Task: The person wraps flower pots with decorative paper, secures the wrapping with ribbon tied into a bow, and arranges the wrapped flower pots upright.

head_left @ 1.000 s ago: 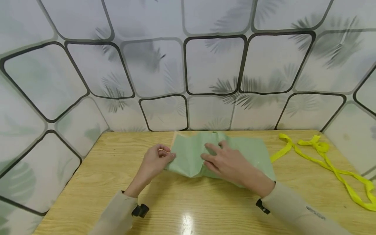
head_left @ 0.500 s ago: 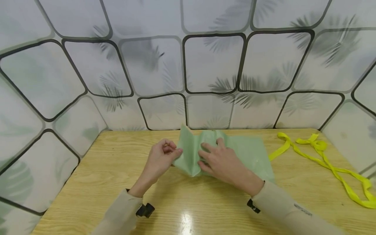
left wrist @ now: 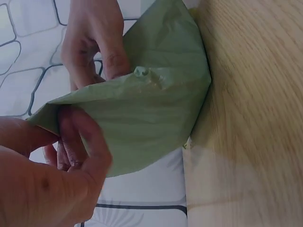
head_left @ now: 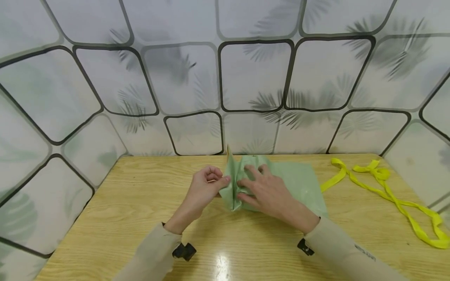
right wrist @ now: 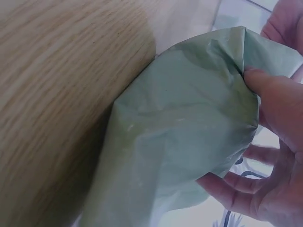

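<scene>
A pale green sheet of wrapping paper [head_left: 300, 181] lies across the back middle of the table, its left part lifted and creased. My left hand [head_left: 204, 189] pinches the raised left edge between thumb and fingers; that flap stands nearly upright. Over the paper's raised middle, my right hand [head_left: 268, 193] bends its spread fingers and holds the bulge down. From the right wrist, the paper [right wrist: 184, 104] looks rounded, with the thumb at a crease and fingertips on the other side. What lies beneath the bulge is hidden.
A long yellow ribbon [head_left: 397, 201] lies loosely looped on the right of the wooden table [head_left: 140, 187], one end reaching the paper. A patterned wall covering [head_left: 256, 78] rises right behind the table's back edge.
My left hand has moved right, bringing the paper's left edge up and over toward the right hand, so the flap folds steeper. The right hand stays nearly in place.
</scene>
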{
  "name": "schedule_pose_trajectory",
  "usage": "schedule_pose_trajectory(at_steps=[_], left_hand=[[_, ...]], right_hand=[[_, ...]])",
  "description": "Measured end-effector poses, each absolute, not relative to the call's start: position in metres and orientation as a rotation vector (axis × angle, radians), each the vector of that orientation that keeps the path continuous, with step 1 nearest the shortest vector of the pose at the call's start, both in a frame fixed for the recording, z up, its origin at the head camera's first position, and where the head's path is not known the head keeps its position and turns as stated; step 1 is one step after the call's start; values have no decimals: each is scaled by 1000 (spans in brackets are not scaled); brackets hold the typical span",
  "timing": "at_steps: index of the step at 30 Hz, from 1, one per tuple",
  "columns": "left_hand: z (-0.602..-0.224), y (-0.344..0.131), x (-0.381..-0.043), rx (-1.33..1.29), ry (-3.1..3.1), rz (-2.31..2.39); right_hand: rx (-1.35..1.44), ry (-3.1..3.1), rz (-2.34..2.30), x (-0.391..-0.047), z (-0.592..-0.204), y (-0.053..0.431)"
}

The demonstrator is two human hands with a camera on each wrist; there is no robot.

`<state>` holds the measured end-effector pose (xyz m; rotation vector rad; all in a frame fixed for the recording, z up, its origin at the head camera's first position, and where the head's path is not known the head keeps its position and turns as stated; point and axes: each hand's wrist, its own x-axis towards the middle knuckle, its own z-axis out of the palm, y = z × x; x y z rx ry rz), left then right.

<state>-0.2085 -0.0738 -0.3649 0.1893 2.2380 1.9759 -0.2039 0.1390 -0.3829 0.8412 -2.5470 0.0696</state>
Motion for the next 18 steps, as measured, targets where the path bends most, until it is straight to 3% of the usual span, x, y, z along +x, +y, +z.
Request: schedule_pose_trajectory(at_steps=[9,18], left_hand=[[-370,-64,-212,183,2080,2069],[-374,-62,-214,216,2024,2105]], right_hand=[[721,-2613,275,-206,-382,146],[859,-2636,517,-208,-378,165]])
